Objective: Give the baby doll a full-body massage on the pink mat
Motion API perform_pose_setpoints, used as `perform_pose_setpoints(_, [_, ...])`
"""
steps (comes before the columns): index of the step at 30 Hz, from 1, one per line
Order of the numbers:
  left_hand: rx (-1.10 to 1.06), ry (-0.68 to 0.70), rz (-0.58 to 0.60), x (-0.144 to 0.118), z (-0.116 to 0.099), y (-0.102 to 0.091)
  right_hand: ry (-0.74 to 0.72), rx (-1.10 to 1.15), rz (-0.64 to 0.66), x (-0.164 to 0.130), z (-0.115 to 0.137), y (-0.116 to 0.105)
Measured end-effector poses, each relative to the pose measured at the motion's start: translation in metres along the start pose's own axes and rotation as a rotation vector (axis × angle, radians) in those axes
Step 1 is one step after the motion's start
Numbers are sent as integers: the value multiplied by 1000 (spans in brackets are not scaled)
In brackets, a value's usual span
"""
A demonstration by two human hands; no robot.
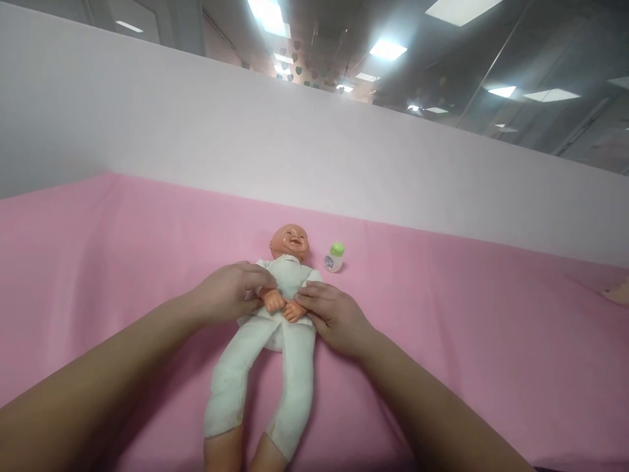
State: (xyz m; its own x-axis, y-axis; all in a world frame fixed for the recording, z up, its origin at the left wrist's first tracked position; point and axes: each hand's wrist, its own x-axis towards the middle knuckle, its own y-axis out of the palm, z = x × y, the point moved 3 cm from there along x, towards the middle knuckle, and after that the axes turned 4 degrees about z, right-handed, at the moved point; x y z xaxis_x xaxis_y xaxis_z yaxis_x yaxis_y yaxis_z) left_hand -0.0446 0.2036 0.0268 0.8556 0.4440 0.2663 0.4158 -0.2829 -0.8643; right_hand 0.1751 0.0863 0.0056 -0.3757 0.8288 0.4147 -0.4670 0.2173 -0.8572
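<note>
Gripping doll point(278, 328) by the forearms, one in left hand point(240, 288), one in right hand point(339, 314) | lying face-up on pink cloth point(466, 341) | near its head, green-capped bottle point(334, 260) | barred at the far edge by white wall point(319, 151) | above, bright lights point(388, 50) and small hearts point(298, 70)

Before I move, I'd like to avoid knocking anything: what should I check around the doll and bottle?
1. Doll lying face up on the pink cloth: ok.
2. Left hand at one of the doll's arms: ok.
3. Right hand at the other arm: ok.
4. Bottle apart from both hands: ok.
5. Green cap on the bottle: ok.
6. Doll's feet on the cloth: cannot tell, out of picture.
</note>
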Motion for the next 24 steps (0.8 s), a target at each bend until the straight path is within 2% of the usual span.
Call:
perform_pose_setpoints(4, [5, -58, -29, 1, 2, 5, 63, 51, -44, -1, -4, -2])
perform_pose_setpoints(6, [-58, -133, -68, 1, 5, 7, 185, 135, -111, -1, -11, -6])
perform_pose_setpoints(8, [-158, -241, -160, 0, 12, 5, 352, 277, -220, -4, -24, -11])
perform_pose_setpoints(12, [-384, -507, -462, -7, 46, -4, 612, 563, -561, -14, -61, -23])
perform_pose_setpoints(15, [-629, -653, -559, -13, 81, -6, 747, 751, -697, -23, -92, -27])
perform_pose_setpoints(17, [-787, -756, -566, -15, 102, -4, 875, 868, -698, -29, -109, -26])
perform_pose_setpoints(20, [-952, -909, -552, -18, 122, 1, 1055, 952, -595, -37, -124, -22])
perform_pose_setpoints(22, [-1000, -942, -553, -19, 126, 3, 1098, 958, -536, -38, -127, -19])
perform_pose_setpoints(24, [-1003, -914, -554, -18, 123, 2, 1099, 952, -531, -38, -127, -17])
